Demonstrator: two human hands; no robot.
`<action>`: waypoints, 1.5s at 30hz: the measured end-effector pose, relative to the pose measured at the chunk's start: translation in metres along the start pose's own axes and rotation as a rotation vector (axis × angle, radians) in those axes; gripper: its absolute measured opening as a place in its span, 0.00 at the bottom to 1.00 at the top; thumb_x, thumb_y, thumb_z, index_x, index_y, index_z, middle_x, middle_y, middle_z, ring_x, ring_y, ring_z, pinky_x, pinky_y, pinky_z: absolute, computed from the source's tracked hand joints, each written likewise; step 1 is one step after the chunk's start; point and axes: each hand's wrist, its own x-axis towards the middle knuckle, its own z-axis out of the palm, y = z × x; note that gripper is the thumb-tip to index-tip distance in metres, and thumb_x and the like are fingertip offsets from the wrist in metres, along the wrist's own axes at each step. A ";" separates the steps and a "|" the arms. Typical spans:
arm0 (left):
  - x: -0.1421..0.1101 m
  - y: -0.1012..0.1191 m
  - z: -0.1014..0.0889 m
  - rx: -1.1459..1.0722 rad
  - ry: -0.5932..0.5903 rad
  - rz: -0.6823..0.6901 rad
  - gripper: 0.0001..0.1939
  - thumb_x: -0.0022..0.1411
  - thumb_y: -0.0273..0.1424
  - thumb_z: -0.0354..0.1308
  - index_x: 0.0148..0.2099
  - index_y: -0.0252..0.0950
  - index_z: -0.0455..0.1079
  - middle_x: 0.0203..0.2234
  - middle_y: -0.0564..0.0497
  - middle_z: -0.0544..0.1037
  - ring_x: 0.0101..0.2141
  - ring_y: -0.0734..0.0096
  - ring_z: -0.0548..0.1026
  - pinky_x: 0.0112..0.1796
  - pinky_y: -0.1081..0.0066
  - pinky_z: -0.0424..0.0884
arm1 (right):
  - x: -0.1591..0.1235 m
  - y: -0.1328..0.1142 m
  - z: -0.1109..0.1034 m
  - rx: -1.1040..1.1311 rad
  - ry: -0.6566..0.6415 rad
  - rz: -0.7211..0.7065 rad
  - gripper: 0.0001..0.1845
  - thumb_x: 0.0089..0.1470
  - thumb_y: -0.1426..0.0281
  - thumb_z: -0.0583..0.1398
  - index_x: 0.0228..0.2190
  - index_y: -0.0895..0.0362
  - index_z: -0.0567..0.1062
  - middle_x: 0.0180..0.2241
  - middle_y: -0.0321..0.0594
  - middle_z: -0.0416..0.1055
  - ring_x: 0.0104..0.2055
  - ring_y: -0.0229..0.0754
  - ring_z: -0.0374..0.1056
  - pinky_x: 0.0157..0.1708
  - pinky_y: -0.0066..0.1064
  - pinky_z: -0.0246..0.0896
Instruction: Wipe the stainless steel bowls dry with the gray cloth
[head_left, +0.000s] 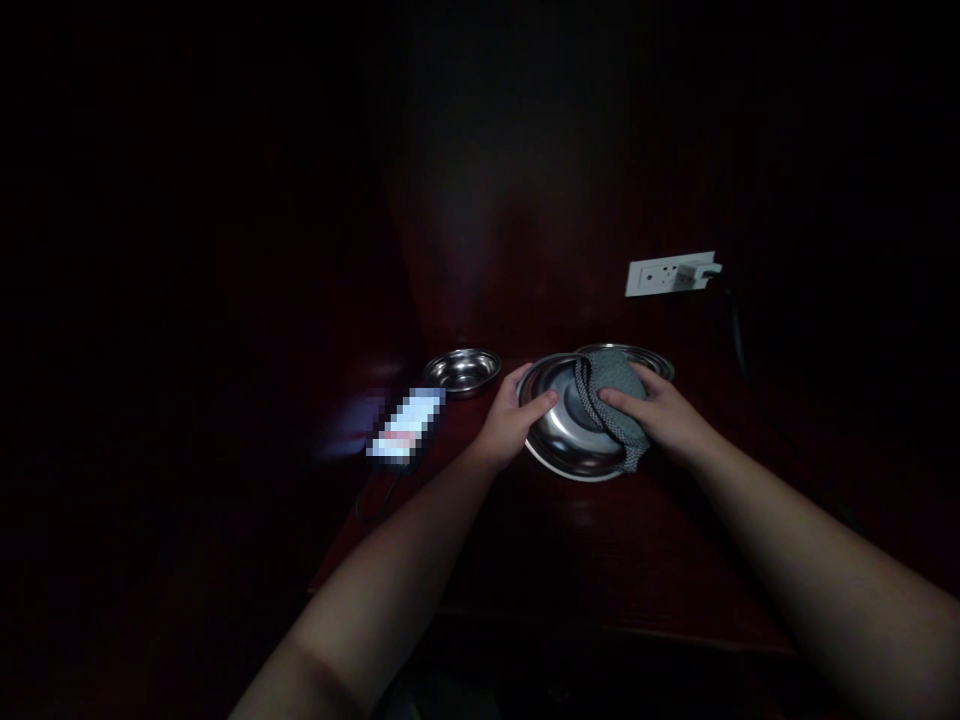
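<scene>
My left hand (511,420) grips the left rim of a shiny steel bowl (559,440), which is tilted toward me above the dark red table (637,560). My right hand (664,415) presses a grey checked cloth (611,395) into the inside of that bowl, fingers closed over the cloth. A second steel bowl (651,358) lies right behind the held one, mostly hidden by the cloth and my hand. A third, smaller steel bowl (463,370) rests on the table to the left.
A lit phone (406,425) with a cable lies at the table's left edge. A white wall socket (660,275) with a charger plugged in sits on the dark wooden back wall, its cord hanging right. The room is very dark.
</scene>
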 end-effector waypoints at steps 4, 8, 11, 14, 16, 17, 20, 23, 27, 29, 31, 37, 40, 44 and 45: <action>0.000 0.000 0.000 -0.003 -0.016 -0.003 0.31 0.48 0.33 0.68 0.53 0.36 0.63 0.50 0.42 0.71 0.53 0.56 0.67 0.57 0.55 0.56 | 0.000 0.000 -0.001 -0.019 -0.004 -0.005 0.30 0.36 0.60 0.69 0.44 0.53 0.71 0.41 0.40 0.75 0.44 0.52 0.72 0.47 0.46 0.68; 0.000 0.001 0.001 0.007 -0.001 -0.001 0.31 0.47 0.33 0.68 0.53 0.36 0.63 0.50 0.43 0.72 0.53 0.57 0.68 0.57 0.56 0.55 | 0.002 0.001 -0.002 -0.068 -0.001 -0.021 0.32 0.34 0.61 0.70 0.44 0.54 0.71 0.42 0.42 0.75 0.45 0.52 0.71 0.49 0.47 0.66; -0.001 0.001 0.001 0.012 0.004 0.000 0.31 0.47 0.33 0.68 0.54 0.36 0.62 0.50 0.43 0.71 0.53 0.57 0.68 0.57 0.57 0.55 | 0.003 0.002 -0.003 -0.079 -0.002 -0.027 0.32 0.35 0.61 0.70 0.44 0.54 0.71 0.42 0.42 0.75 0.45 0.52 0.71 0.48 0.47 0.66; -0.002 0.002 0.002 0.023 0.009 -0.001 0.30 0.48 0.33 0.67 0.53 0.35 0.63 0.50 0.43 0.71 0.53 0.57 0.67 0.57 0.57 0.56 | 0.002 0.002 -0.003 -0.078 -0.011 -0.043 0.32 0.35 0.61 0.70 0.44 0.53 0.71 0.41 0.42 0.75 0.44 0.52 0.72 0.47 0.47 0.67; -0.002 0.003 0.002 0.025 0.003 0.002 0.30 0.48 0.33 0.67 0.53 0.35 0.63 0.50 0.43 0.72 0.53 0.57 0.68 0.56 0.57 0.56 | 0.001 0.002 -0.002 -0.083 -0.014 -0.051 0.31 0.36 0.60 0.69 0.44 0.52 0.71 0.41 0.41 0.75 0.44 0.53 0.71 0.48 0.49 0.66; -0.002 0.003 0.002 0.023 -0.001 0.005 0.30 0.48 0.33 0.67 0.52 0.35 0.63 0.50 0.43 0.72 0.52 0.57 0.68 0.56 0.57 0.56 | 0.001 0.001 -0.002 -0.087 -0.016 -0.053 0.30 0.37 0.60 0.69 0.44 0.52 0.71 0.41 0.41 0.75 0.44 0.53 0.71 0.48 0.49 0.66; -0.002 0.002 0.001 0.023 -0.001 0.008 0.30 0.48 0.33 0.67 0.53 0.35 0.63 0.50 0.43 0.72 0.52 0.58 0.69 0.56 0.57 0.57 | 0.000 0.000 -0.001 -0.096 -0.021 -0.055 0.28 0.39 0.59 0.67 0.44 0.51 0.71 0.41 0.41 0.75 0.44 0.53 0.71 0.49 0.49 0.65; -0.002 0.001 0.001 0.038 0.002 0.008 0.30 0.48 0.33 0.67 0.53 0.36 0.63 0.50 0.43 0.72 0.52 0.58 0.69 0.56 0.58 0.57 | 0.000 0.000 -0.001 -0.097 -0.010 -0.056 0.28 0.39 0.58 0.67 0.44 0.51 0.71 0.41 0.40 0.75 0.44 0.52 0.71 0.48 0.48 0.66; -0.001 0.000 0.000 -0.007 -0.018 0.013 0.30 0.47 0.33 0.68 0.52 0.36 0.64 0.49 0.44 0.72 0.52 0.58 0.68 0.56 0.59 0.57 | 0.002 0.002 0.000 -0.080 0.014 -0.059 0.30 0.36 0.58 0.69 0.43 0.52 0.71 0.40 0.40 0.75 0.43 0.52 0.72 0.47 0.47 0.67; 0.000 0.000 -0.001 -0.085 -0.037 -0.013 0.29 0.47 0.33 0.67 0.52 0.36 0.64 0.49 0.45 0.72 0.52 0.59 0.68 0.56 0.60 0.58 | 0.003 0.004 0.000 -0.052 0.042 -0.040 0.31 0.35 0.58 0.69 0.43 0.53 0.71 0.40 0.41 0.75 0.43 0.52 0.72 0.46 0.47 0.67; 0.000 0.002 -0.003 -0.196 -0.044 -0.057 0.29 0.49 0.36 0.66 0.53 0.37 0.64 0.49 0.45 0.72 0.51 0.59 0.70 0.54 0.59 0.61 | 0.004 0.005 0.000 0.003 0.087 -0.017 0.31 0.35 0.58 0.69 0.42 0.53 0.71 0.39 0.41 0.75 0.42 0.51 0.72 0.46 0.46 0.68; -0.005 0.006 -0.003 -0.302 -0.179 -0.180 0.26 0.52 0.42 0.61 0.52 0.38 0.65 0.44 0.45 0.74 0.45 0.59 0.73 0.46 0.60 0.68 | 0.009 0.008 -0.003 0.046 0.256 -0.021 0.31 0.36 0.57 0.68 0.43 0.52 0.70 0.41 0.41 0.74 0.44 0.51 0.72 0.47 0.46 0.67; -0.011 0.003 -0.001 -0.188 -0.230 -0.222 0.31 0.46 0.36 0.67 0.52 0.41 0.63 0.46 0.46 0.72 0.45 0.59 0.73 0.44 0.59 0.70 | 0.010 0.011 -0.003 0.036 0.265 -0.034 0.31 0.36 0.57 0.68 0.43 0.52 0.70 0.42 0.41 0.74 0.44 0.50 0.71 0.46 0.44 0.68; -0.015 0.001 0.001 -0.097 -0.224 -0.248 0.34 0.44 0.34 0.68 0.53 0.43 0.60 0.47 0.46 0.70 0.45 0.57 0.72 0.42 0.59 0.70 | 0.011 0.014 -0.005 0.006 0.231 -0.044 0.29 0.37 0.58 0.68 0.43 0.52 0.70 0.41 0.40 0.74 0.43 0.50 0.72 0.45 0.43 0.69; -0.015 0.001 0.001 -0.091 -0.221 -0.243 0.34 0.44 0.34 0.68 0.53 0.43 0.60 0.47 0.46 0.70 0.45 0.57 0.72 0.41 0.59 0.70 | 0.011 0.015 -0.005 0.001 0.226 -0.046 0.30 0.37 0.58 0.68 0.43 0.52 0.70 0.41 0.40 0.74 0.43 0.50 0.72 0.45 0.44 0.69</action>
